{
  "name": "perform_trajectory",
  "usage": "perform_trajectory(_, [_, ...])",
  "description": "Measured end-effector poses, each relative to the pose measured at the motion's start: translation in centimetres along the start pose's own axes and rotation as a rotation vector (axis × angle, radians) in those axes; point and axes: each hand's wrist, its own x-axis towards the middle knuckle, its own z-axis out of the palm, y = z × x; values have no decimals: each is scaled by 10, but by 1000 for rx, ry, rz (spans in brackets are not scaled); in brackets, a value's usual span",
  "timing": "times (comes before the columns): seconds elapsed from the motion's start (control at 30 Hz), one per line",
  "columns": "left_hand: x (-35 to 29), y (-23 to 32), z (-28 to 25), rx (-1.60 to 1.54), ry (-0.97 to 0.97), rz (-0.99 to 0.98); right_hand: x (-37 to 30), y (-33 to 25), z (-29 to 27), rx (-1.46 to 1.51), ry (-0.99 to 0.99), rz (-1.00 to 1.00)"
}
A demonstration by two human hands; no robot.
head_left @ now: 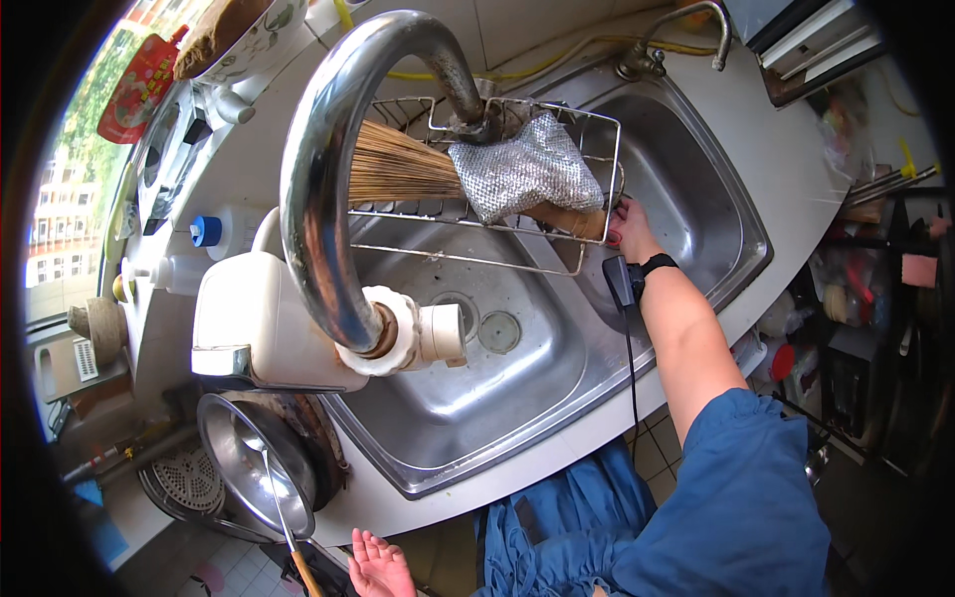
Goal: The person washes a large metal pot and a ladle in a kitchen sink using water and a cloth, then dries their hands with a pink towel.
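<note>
My right hand [631,231] reaches over the right sink basin [668,149] to the right end of a wire rack [438,256]; its fingertips are partly hidden there, so a grip cannot be told. On the rack lie a bamboo-bristle brush [403,169] and a silvery mesh cloth [527,167], with a brown piece [572,219] under the cloth. A black device is strapped to my right wrist, its cable hanging down. My left hand [380,565] is low, off the counter's front edge, palm up, fingers apart, with nothing in it.
A large chrome tap [308,189] with a white filter unit [269,308] rises over the left basin [468,398]. Left of it, a steel bowl [229,428] holds a wooden-handled utensil [284,517] sticking out past the counter edge. Another tap [647,60] stands at the back.
</note>
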Motion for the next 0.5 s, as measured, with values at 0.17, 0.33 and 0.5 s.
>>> perform_trajectory(0.17, [4, -4, 12, -183, -184, 22, 9, -1, -6, 73, 9, 62])
perform_trajectory(0.33, [9, -9, 19, -174, -200, 5, 1, -19, -17, -242, -37, 183])
perform_trajectory(0.5, [11, -12, 24, -196, -240, -22, -74, -33, -16, -580, -209, 99])
